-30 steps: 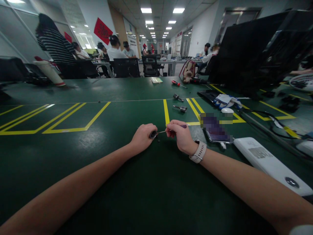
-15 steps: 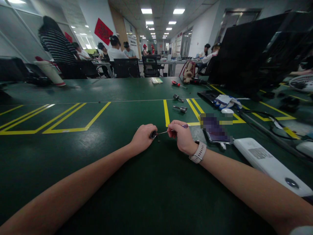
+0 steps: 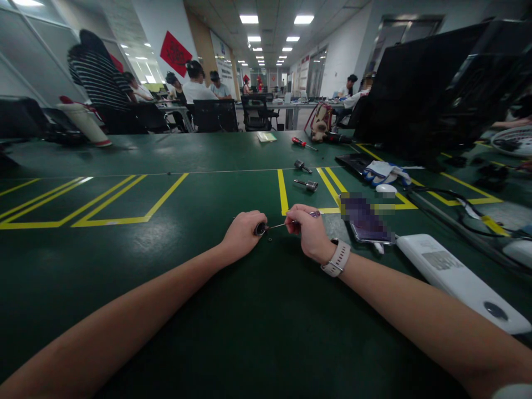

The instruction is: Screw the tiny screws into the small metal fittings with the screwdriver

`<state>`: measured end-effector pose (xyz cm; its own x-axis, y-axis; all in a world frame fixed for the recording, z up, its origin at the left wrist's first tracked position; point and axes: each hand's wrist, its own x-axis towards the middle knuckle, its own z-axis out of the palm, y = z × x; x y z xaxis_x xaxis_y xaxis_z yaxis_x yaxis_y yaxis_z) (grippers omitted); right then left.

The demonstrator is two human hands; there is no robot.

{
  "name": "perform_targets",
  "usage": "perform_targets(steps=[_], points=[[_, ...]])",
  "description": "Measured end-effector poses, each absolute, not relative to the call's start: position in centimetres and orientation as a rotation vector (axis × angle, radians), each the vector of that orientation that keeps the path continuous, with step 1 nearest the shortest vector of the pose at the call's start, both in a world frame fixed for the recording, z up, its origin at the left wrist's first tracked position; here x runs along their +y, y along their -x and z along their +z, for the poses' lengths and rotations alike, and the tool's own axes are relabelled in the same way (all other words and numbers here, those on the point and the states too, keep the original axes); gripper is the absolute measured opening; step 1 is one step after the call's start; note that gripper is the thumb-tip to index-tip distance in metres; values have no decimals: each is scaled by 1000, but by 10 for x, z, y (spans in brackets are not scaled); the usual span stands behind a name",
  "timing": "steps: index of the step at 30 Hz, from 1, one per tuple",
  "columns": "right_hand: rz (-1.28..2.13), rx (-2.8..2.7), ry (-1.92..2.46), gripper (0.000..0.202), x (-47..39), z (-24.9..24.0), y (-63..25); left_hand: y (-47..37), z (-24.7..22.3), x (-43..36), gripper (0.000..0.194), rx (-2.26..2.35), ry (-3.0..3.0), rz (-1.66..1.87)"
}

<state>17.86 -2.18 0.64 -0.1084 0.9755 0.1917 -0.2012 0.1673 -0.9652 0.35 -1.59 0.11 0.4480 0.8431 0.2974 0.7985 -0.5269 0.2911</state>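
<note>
My left hand [image 3: 245, 233] is wrapped round a dark cylindrical part [image 3: 260, 228], whose round end faces right. In my right hand [image 3: 306, 228], pinched between the fingers, is a thin screwdriver [image 3: 315, 214]; its shaft points left and its tip is at the end of the dark part. Whether the tip sits inside cannot be made out. A tiny ring-like piece [image 3: 270, 240] lies on the green table [image 3: 266, 310] just below the tip. Beyond my hands lie two metal parts with shafts, one [image 3: 306, 185] nearer and one [image 3: 302, 165] farther.
A red screwdriver [image 3: 303, 143] lies farther back. To the right are a phone [image 3: 366, 219], a white power bank [image 3: 461, 280], cables [image 3: 449, 221], gloves [image 3: 386, 173] and a dark monitor [image 3: 419, 83]. A cup [image 3: 87, 123] stands at the left. Several people are in the background.
</note>
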Motion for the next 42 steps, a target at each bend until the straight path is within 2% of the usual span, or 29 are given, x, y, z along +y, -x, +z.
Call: perform_targets(steps=[42], points=[[1228, -1235, 965, 22, -21, -1, -176, -4, -1, -15, 12, 1350, -2517, 768]])
